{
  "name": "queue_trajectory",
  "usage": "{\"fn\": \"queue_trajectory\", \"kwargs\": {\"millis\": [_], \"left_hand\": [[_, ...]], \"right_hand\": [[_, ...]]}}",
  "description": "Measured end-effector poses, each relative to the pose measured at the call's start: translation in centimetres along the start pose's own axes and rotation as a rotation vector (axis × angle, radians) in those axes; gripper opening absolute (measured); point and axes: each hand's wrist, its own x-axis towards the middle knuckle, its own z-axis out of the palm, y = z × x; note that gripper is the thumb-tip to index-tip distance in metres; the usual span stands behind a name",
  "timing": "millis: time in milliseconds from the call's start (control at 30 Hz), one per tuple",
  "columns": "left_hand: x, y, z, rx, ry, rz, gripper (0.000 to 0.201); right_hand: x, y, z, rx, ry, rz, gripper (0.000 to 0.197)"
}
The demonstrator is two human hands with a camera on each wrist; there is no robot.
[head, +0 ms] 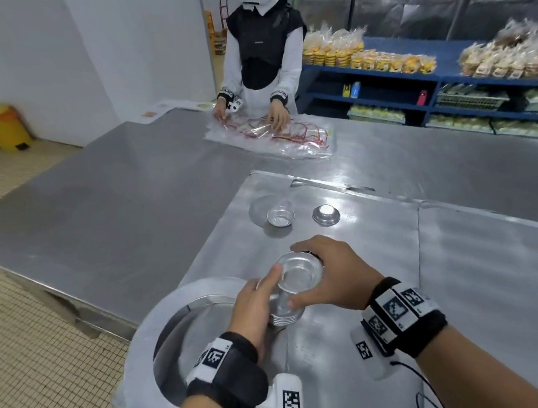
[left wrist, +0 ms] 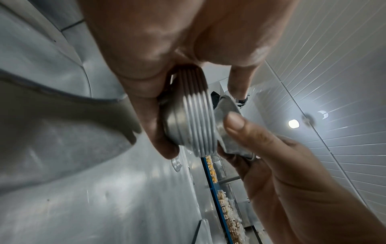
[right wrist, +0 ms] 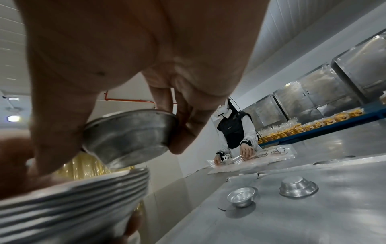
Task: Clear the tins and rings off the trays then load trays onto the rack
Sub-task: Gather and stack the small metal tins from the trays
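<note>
step: nesting | left hand (head: 252,304) grips stack of tins (head: 284,312) above the tray (head: 360,294) | right hand (head: 331,273) pinches single tin (head: 299,270) by rim, just over stack | we should square it level, then seat | two tins (head: 280,216) remain

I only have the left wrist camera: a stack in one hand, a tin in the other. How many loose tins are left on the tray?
Observer: Two on the tray: an upright tin and an upside-down tin beside it.
Operator: Anything under them?
Observer: The upright tin sits on a flat disc; the other lies on bare tray.
Operator: Any rings left?
Observer: One large ring, at the tray's near left corner, beside the left hand.
</note>
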Motion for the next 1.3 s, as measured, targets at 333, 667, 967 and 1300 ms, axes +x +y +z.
{"fn": "queue_trajectory", "kwargs": {"millis": [333, 667, 967, 1300], "left_hand": [[-0.4, -2.3, 2.2, 0.176, 0.062, 0.008, 0.026], [0.8, -1.8, 1.6, 0.108, 0.073, 0.013, 0.024], [4.0, 0.2, -0.7, 0.09, 0.11, 0.013, 0.023], [7.9, 2.4, -3.4, 0.083, 0.148, 0.029, 0.022]], "right_hand": [[-3.1, 1.4, 0.7, -0.004, -0.1, -0.063, 0.095], [-2.3, 2.5, 2.7, 0.23, -0.091, -0.024, 0.101], [2.7, 6.0, 3.3, 0.184, -0.193, 0.032, 0.106], [14.2, 10.0, 5.4, -0.22, -0.106, 0.258, 0.06]]}}
